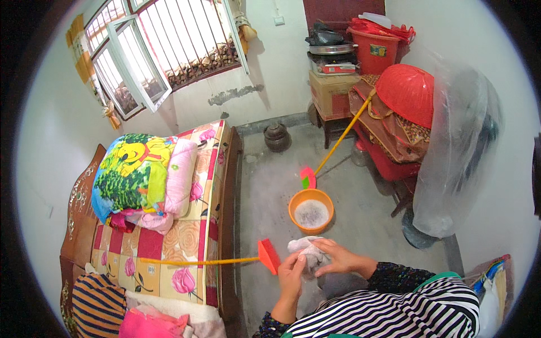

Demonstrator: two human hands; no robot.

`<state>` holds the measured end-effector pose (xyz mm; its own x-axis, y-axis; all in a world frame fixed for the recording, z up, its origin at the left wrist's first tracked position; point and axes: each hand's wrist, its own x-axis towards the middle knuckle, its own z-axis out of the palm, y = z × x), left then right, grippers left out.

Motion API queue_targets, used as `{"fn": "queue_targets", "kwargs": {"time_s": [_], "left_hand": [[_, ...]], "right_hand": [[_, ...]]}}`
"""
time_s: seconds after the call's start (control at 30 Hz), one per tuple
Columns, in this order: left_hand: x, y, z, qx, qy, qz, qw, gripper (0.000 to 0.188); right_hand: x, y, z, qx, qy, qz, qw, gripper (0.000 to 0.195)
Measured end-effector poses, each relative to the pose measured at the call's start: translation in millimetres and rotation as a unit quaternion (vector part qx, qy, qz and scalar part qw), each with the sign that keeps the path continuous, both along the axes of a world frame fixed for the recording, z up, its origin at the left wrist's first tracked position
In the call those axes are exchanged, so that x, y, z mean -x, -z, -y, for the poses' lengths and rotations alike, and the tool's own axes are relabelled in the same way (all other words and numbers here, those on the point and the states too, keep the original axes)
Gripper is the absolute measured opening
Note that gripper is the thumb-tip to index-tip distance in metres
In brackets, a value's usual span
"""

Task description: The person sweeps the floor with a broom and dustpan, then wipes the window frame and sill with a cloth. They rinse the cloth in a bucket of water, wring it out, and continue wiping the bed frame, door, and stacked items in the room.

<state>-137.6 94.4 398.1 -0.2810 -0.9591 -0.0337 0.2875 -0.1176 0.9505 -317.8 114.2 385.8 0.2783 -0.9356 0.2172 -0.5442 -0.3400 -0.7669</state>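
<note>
A crumpled pale cloth [309, 247] is bunched up between my two hands, low in front of my striped top. My left hand [291, 272] grips its near left side, thumb and fingers closed on the fabric. On the right, my right hand [340, 257] has its fingers over the cloth's upper edge. Just beyond the cloth, an orange basin [310, 231] stands on the floor. White suds with dark specks cover the water [311, 213] inside it.
An orange-red broom [269, 256] leans on the bed [169, 243] at left. Another broom [310, 177], pink and green, stands behind the basin, its handle leaning toward a red food cover [405, 95]. A dark pot [277, 137] sits near the back wall. Plastic sheeting [444, 186] hangs at right.
</note>
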Motion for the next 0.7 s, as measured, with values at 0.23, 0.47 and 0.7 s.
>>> {"fn": "queue_targets", "kwargs": {"time_s": [0.23, 0.47, 0.7], "left_hand": [[-13, -90, 187, 0.406, -0.068, 0.383, 0.827, 0.017], [25, -226, 324, 0.391, 0.263, -0.189, 0.862, 0.022], [91, -240, 369, 0.258, 0.403, -0.538, 0.694, 0.031]], "right_hand": [[-31, 53, 164, -0.14, 0.043, 0.333, 0.931, 0.045], [14, 34, 312, -0.198, 0.081, 0.328, 0.92, 0.04], [11, -7, 401, -0.174, 0.183, 0.317, 0.914, 0.035]]}}
